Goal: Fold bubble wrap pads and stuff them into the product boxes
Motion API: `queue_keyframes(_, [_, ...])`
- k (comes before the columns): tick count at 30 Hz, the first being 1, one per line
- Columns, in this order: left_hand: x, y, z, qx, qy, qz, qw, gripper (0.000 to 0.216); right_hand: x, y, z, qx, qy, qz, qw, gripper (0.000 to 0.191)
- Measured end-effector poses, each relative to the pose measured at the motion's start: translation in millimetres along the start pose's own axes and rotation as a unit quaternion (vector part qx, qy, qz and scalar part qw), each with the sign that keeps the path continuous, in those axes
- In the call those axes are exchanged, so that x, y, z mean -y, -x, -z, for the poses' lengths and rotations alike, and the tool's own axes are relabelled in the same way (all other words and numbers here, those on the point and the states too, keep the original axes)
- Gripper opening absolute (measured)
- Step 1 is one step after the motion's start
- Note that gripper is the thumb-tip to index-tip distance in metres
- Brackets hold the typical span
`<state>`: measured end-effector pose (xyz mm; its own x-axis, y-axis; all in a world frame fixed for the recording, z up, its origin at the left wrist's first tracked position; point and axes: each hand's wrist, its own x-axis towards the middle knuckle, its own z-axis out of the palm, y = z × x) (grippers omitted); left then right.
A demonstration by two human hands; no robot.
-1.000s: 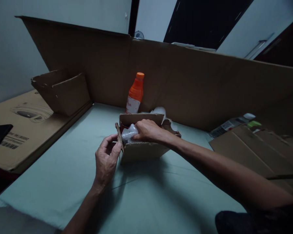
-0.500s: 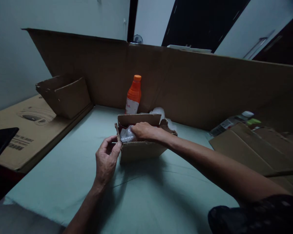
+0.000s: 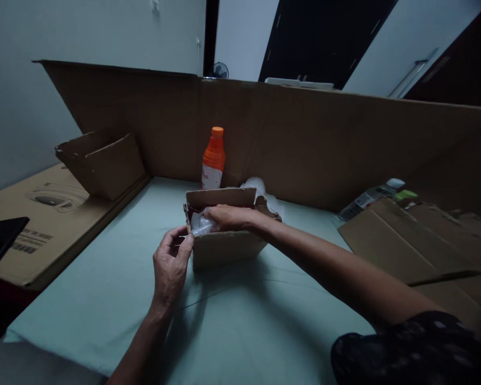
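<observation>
A small open cardboard box (image 3: pixel 228 251) stands on the pale green cloth in front of me. My left hand (image 3: pixel 171 262) pinches the left end of the box near its front corner, thumb in front and fingers behind. My right hand (image 3: pixel 228 217) reaches down inside the box, with its fingers closed on clear bubble wrap (image 3: pixel 202 223) at the left end. The fingertips are partly hidden by the wrap and the box wall. Something dark red shows a little inside the box, too covered to name.
An orange bottle (image 3: pixel 214 160) and more bubble wrap (image 3: pixel 255 184) stand behind the box. A tall cardboard panel (image 3: pixel 304 139) closes off the back. At left an open carton (image 3: pixel 112 166) rests on a flat printed box (image 3: pixel 20 214). Cardboard pieces (image 3: pixel 404 240) and a clear bottle (image 3: pixel 369 199) lie at right.
The view has shifted slightly. My right hand has pressed a little lower and further left on the bubble wrap, and the box's left flap sits more upright. My left hand keeps its hold.
</observation>
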<state>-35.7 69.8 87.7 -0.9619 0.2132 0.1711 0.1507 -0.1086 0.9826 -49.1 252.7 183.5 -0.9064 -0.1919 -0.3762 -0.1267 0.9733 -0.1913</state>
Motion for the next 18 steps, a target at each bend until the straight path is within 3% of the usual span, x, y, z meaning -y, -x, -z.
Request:
queue_keyframes(8, [0,3,1,-0.004,0.008,0.008,1.000,0.038,-9,-6,-1,0.064,-0.024,0.036,0.997,0.022])
queue_keyframes(18, [1,3,2,0.008,0.003,0.005,1.000,0.039,4,10,6,0.018,-0.003,-0.011,1.000,0.033])
